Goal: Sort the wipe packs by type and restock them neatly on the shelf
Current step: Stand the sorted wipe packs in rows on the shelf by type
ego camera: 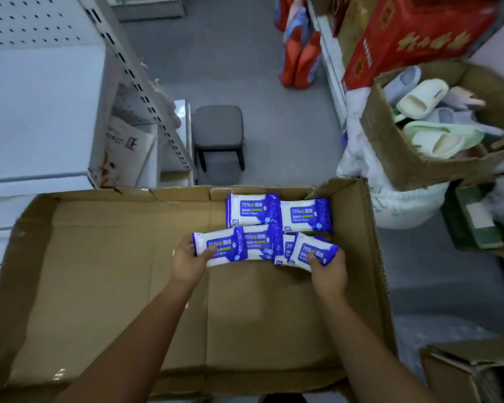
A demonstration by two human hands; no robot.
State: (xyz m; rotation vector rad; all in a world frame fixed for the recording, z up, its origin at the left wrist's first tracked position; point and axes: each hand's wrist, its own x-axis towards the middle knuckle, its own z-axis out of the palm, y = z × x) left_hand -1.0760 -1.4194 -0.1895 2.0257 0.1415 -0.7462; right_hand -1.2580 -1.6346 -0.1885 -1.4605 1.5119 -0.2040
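1. Head view: left hand (190, 261) pinches one wipe pack (220, 248); right hand (330, 273) grips a second pack (313, 251), probably gathering matching types together.
2. Both are held low inside the cardboard box (370, 228), beside the remaining packs (304, 215).
3. Shelf (41, 112) stands left, the likely destination.

White-and-blue wipe packs (252, 212) with a small green badge; plain brown cardboard box (99, 257); grey stool (218, 126); white shelf (41, 112) dotted with dark slots; red carton (413, 33) lettered in gold; cream, mint and pale-blue slippers (422, 96)
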